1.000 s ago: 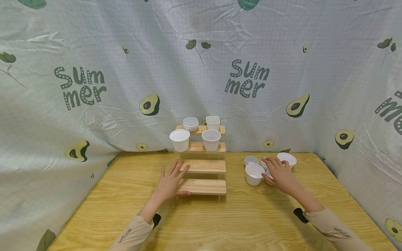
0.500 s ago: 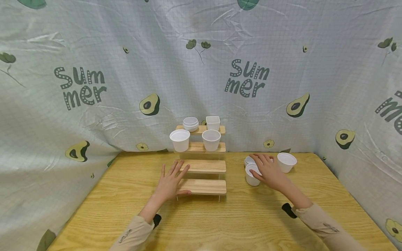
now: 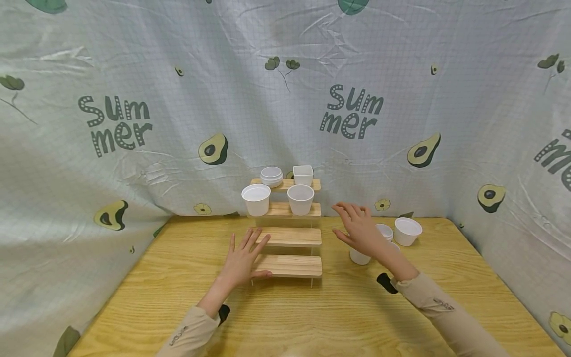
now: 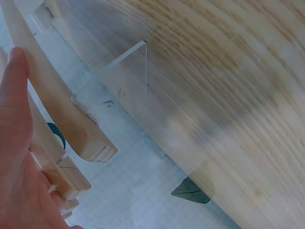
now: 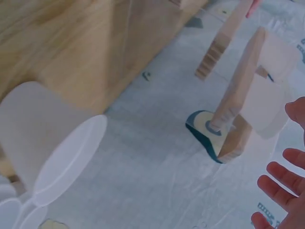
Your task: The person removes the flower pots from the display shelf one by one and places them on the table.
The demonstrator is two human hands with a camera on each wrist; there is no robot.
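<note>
A tiered wooden shelf stand [image 3: 290,266] with clear side panels is in the middle of the table. My left hand [image 3: 238,263] rests against its left side, fingers spread over the two lower boards; in the left wrist view the thumb [image 4: 16,86] touches a board edge. My right hand [image 3: 362,233] is raised right of the stand with relaxed fingers and holds nothing. Partly hidden beneath it is a white cup [image 3: 359,257], seen larger in the right wrist view [image 5: 47,129]. A small round jar [image 3: 384,231] and a wide white cup [image 3: 407,232] stand to its right.
The top board holds a round white jar [image 3: 271,177] and a square white cup [image 3: 303,175]. One board lower stand two round cups, a left one [image 3: 256,201] and a right one [image 3: 301,200]. A printed curtain [image 3: 267,114] hangs behind the wooden table [image 3: 285,317].
My right hand has moved left from above the group of cups toward the stand, uncovering the small jar. The left hand stays at the stand.
</note>
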